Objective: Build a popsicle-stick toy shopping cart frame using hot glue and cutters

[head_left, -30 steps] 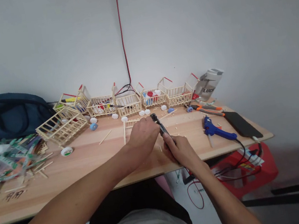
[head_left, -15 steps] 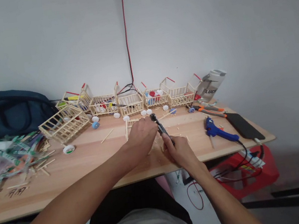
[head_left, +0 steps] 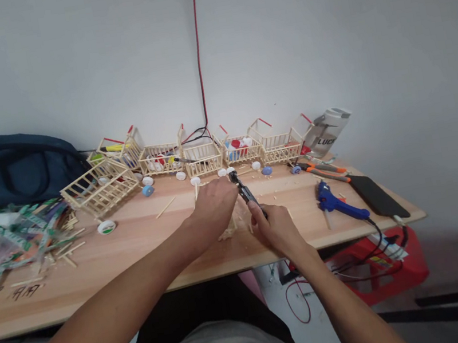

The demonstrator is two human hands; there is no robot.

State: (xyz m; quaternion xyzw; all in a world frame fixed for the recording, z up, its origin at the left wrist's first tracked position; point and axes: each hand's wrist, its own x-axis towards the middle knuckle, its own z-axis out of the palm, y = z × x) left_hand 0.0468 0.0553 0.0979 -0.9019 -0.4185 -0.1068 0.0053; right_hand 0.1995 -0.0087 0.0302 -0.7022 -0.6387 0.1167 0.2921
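Observation:
My left hand (head_left: 215,201) is closed over a small frame of wooden sticks (head_left: 230,228) that stands on the wooden table (head_left: 145,248). Only the frame's lower edge shows below my fingers. My right hand (head_left: 276,226) grips the handles of black cutting pliers (head_left: 244,191), whose jaws point up and left, close to my left fingers. Both hands work near the table's front middle.
A row of stick-built carts (head_left: 203,158) with bottle caps lines the wall. A larger stick cage (head_left: 99,187) and a dark blue bag (head_left: 11,168) sit left, with wrappers and loose sticks (head_left: 27,241). A blue glue gun (head_left: 338,203), orange-handled pliers (head_left: 322,169) and a black phone (head_left: 379,200) lie right.
The stick frame under my left hand has tilted up, so its lower edge now shows. Both hands stay in about the same place; the view has shifted slightly.

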